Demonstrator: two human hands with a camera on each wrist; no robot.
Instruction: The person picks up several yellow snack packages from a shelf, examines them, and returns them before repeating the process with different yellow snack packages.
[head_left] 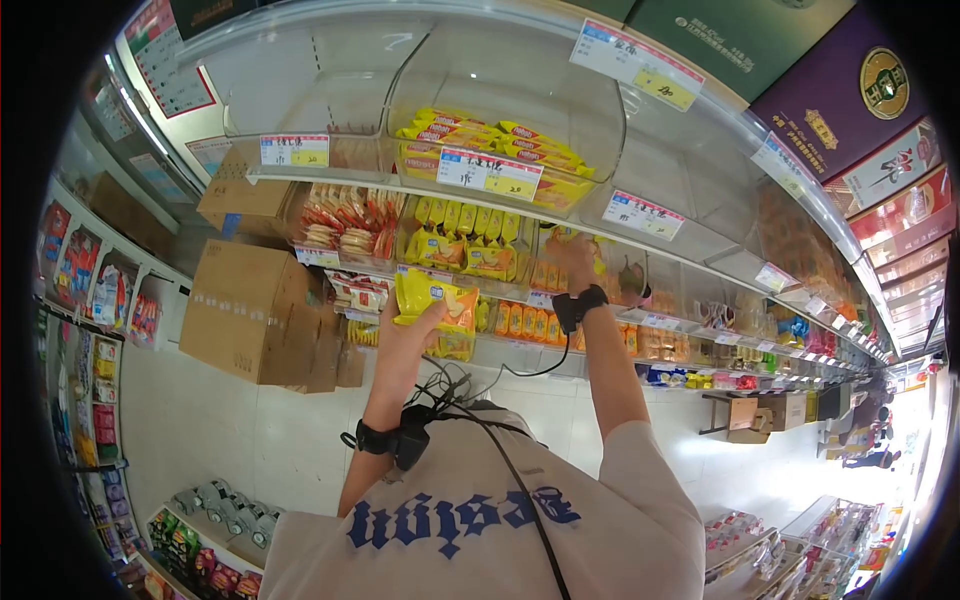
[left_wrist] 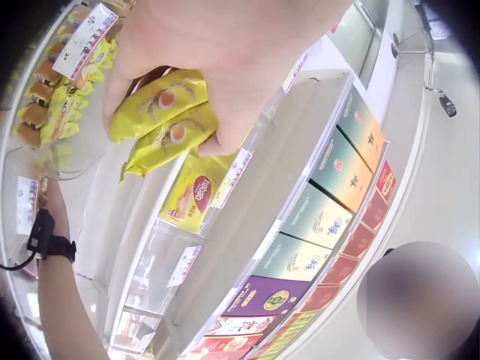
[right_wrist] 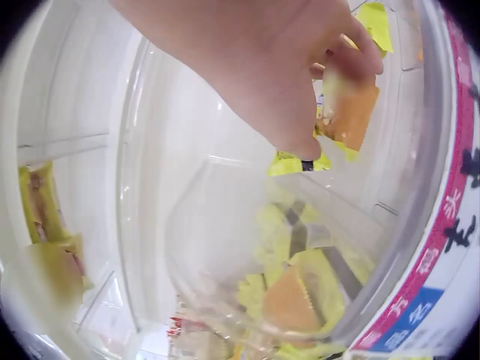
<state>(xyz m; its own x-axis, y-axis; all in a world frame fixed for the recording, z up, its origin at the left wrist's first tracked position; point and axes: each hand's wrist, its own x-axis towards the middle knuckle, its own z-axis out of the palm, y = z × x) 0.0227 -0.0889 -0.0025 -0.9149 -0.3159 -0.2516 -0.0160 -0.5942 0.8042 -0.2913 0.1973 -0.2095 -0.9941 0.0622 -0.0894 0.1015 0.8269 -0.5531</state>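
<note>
My left hand (head_left: 402,348) grips yellow snack packets (head_left: 436,302) in front of the shelf. In the left wrist view, two of these packets lie side by side with a round egg-like picture on each, between the thumb and fingers. My right hand (head_left: 574,258) reaches into a clear plastic bin to the right. There its curled fingers and thumb hold a yellow and orange packet (right_wrist: 352,116), partly hidden by the hand. More yellow packets (right_wrist: 319,289) show through the bin's clear wall below. Upright yellow packets (head_left: 462,216) fill the bin between the two hands.
Above the hands, a clear bin (head_left: 600,120) holds yellow and red packets behind price tags (head_left: 490,172). Red-and-white packets (head_left: 350,215) stand left of it. Cardboard boxes (head_left: 235,310) are stacked at the left. Black cables (head_left: 520,372) run between the wrist cameras and the chest.
</note>
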